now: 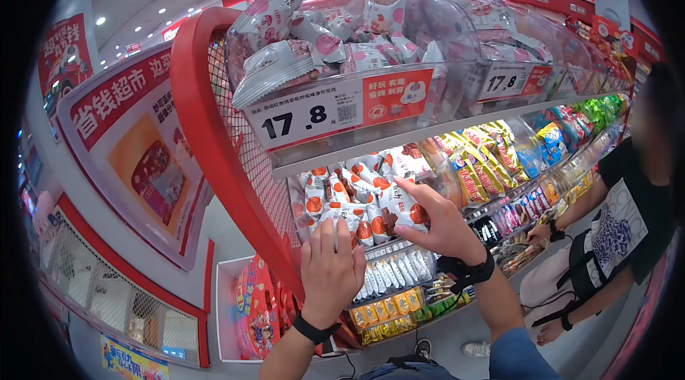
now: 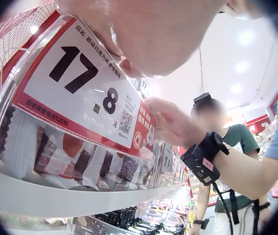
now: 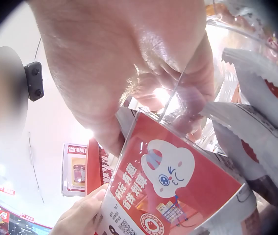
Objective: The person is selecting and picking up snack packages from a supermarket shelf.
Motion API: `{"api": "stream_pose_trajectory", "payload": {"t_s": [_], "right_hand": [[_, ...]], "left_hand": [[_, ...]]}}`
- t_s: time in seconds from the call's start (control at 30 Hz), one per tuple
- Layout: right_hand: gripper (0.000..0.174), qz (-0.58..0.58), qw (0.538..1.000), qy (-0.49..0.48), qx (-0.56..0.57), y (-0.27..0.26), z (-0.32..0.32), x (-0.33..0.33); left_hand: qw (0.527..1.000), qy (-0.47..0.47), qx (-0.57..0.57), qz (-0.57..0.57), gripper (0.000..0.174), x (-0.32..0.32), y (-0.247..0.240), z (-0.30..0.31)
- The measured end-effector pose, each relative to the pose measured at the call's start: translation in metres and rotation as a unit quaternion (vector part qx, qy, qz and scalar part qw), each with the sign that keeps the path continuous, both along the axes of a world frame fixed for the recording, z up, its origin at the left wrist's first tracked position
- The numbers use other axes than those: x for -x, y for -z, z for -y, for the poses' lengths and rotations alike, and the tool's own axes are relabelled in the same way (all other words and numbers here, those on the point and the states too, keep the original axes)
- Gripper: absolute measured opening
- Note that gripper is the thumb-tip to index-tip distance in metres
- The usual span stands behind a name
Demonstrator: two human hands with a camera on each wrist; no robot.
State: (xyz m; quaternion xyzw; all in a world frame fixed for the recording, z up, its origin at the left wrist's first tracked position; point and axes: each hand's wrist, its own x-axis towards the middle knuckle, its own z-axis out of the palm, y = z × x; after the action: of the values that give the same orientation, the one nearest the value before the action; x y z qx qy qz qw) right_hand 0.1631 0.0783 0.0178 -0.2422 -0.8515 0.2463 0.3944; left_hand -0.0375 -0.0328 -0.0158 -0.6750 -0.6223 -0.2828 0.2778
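My left hand (image 1: 330, 276) reaches over the front of a bin of small wrapped snacks (image 1: 342, 191), white packs with orange-red circles. Its fingers are fairly straight, their tips at the near packs. Over the same bin, the right hand (image 1: 446, 226) has its index finger stretched out and its thumb apart, with packs beneath them. In the left wrist view, a 17.8 price label (image 2: 80, 73) fronts the bin right below the left hand. The right wrist view puts the right hand (image 3: 114, 54) at the clear bin edge, fingers partly hidden behind the red label end (image 3: 168, 171).
Above is a shelf of pink-and-white packs (image 1: 278, 66) behind another price label (image 1: 303, 119). A red frame post (image 1: 221, 123) with mesh stands left. Yellow packs (image 1: 471, 166) fill the neighbouring bin. Another person (image 1: 606, 216) stands at the right beside the shelves.
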Motion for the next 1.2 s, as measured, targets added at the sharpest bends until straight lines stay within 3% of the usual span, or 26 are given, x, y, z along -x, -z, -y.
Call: {"api": "stream_pose_trajectory", "payload": {"t_s": [0.47,0.73,0.87,1.07,1.2], "right_hand": [[0.076,-0.009,1.000,-0.008,-0.017,0.004,-0.004,-0.001],[0.075,0.006,1.000,0.007,-0.016,0.001,-0.001,-0.001],[0.074,-0.008,1.000,0.004,-0.015,0.005,-0.004,0.000],[0.071,0.028,0.998,0.015,0.056,-0.007,0.005,-0.001],[0.073,-0.019,0.999,-0.004,-0.026,0.003,-0.002,0.001]], "left_hand": [[1.000,0.003,0.004,0.005,0.047,-0.001,0.000,0.000],[0.998,0.030,0.061,0.005,0.049,-0.002,-0.018,0.011],[0.980,0.061,0.130,-0.136,0.046,0.010,-0.037,0.023],[0.966,0.040,0.155,-0.205,0.041,0.014,-0.061,0.035],[0.959,0.018,0.137,-0.247,0.041,0.023,-0.067,0.033]]}}
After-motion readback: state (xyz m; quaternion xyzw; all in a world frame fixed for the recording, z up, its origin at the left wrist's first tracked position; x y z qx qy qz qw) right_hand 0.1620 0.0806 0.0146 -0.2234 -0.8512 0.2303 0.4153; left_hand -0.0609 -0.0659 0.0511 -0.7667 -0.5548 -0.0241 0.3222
